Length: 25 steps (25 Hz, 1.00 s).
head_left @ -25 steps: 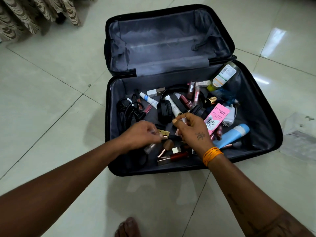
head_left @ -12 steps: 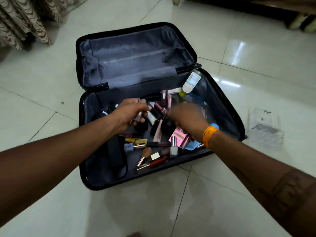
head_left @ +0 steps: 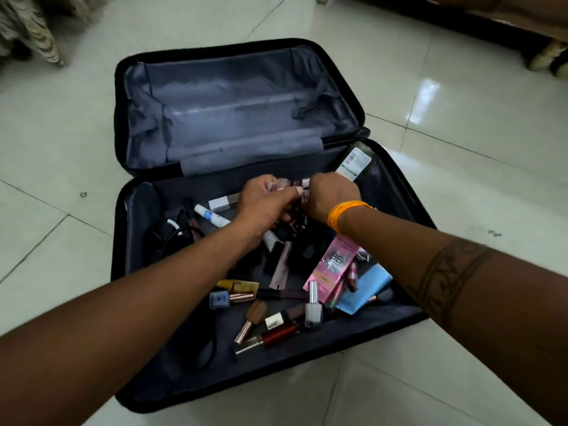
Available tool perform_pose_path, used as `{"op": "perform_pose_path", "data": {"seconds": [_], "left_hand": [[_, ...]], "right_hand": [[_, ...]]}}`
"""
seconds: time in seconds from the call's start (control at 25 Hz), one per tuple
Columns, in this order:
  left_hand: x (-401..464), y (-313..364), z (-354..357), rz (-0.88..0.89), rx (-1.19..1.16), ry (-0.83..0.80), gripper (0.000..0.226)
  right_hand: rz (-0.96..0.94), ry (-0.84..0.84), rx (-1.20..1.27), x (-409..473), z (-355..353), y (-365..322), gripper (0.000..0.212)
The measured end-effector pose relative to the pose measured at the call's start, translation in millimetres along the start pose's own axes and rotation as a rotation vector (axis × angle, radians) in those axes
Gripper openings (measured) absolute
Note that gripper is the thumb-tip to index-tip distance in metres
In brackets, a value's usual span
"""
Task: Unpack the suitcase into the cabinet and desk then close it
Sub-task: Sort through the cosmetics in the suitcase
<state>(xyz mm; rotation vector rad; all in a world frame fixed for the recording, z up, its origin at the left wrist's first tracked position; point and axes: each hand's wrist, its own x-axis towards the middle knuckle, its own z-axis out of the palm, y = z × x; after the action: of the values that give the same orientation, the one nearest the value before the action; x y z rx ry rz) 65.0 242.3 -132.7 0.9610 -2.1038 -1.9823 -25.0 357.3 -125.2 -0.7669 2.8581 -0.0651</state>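
A black suitcase (head_left: 121, 272) lies open on the tiled floor, its grey-lined lid (head_left: 233, 109) folded back. The near half holds several cosmetics: a pink box (head_left: 333, 265), a blue tube (head_left: 365, 287), a white nail polish bottle (head_left: 313, 312), a red lipstick (head_left: 276, 333), a white tube (head_left: 212, 215), black cables (head_left: 172, 238). My left hand (head_left: 264, 201) and my right hand (head_left: 330, 195) meet at the far side of this half. Both grip small cosmetic tubes (head_left: 292, 186), held in a bunch between them. A clear bottle (head_left: 355, 161) leans in the far right corner.
Glossy white floor tiles surround the suitcase. Patterned curtains (head_left: 37, 35) hang at the far left. Dark wooden furniture (head_left: 522, 20) runs along the far right.
Both hands have moved away from me to the far side of the suitcase's near half and come together, now gathering more small tubes. The camera has drawn nearer.
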Motion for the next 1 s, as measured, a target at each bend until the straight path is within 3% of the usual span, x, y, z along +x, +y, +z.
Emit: {"op": "perform_pose_path", "data": {"seconds": [0.08, 0.24, 0.4, 0.6, 0.72, 0.88, 1.0], "left_hand": [[3.0, 3.0, -3.7, -0.048, -0.039, -0.07, 0.019], [3.2, 7.2, -13.4, -0.122, -0.173, -0.014, 0.023], [-3.5, 11.1, -4.7, -0.163, -0.207, -0.025, 0.03], [-15.5, 35.3, 11.0, -0.09, -0.117, -0.033, 0.023], [-30.8, 65.6, 37.6, -0.089, 0.005, -0.194, 0.018], [-53.1, 114.9, 67.3, -0.061, 0.227, -0.528, 0.018], [-62.2, 130.8, 96.4, 0.003, 0.317, -0.521, 0.019]], "right_hand": [[0.0, 0.042, 0.018, 2.4, 9.1, 0.4, 0.028], [-0.038, 0.029, 0.17, 20.4, 13.5, 8.4, 0.023], [-0.057, -0.068, 0.501, 27.6, 0.0, 34.5, 0.025], [0.005, -0.24, 0.987, -6.0, -57.9, 89.8, 0.022], [0.069, -0.337, 1.09, -45.1, -89.7, 141.0, 0.024], [0.162, -0.245, 1.362, -87.2, -96.5, 188.0, 0.024], [0.151, -0.177, 1.431, -113.9, -95.6, 212.7, 0.024]]}}
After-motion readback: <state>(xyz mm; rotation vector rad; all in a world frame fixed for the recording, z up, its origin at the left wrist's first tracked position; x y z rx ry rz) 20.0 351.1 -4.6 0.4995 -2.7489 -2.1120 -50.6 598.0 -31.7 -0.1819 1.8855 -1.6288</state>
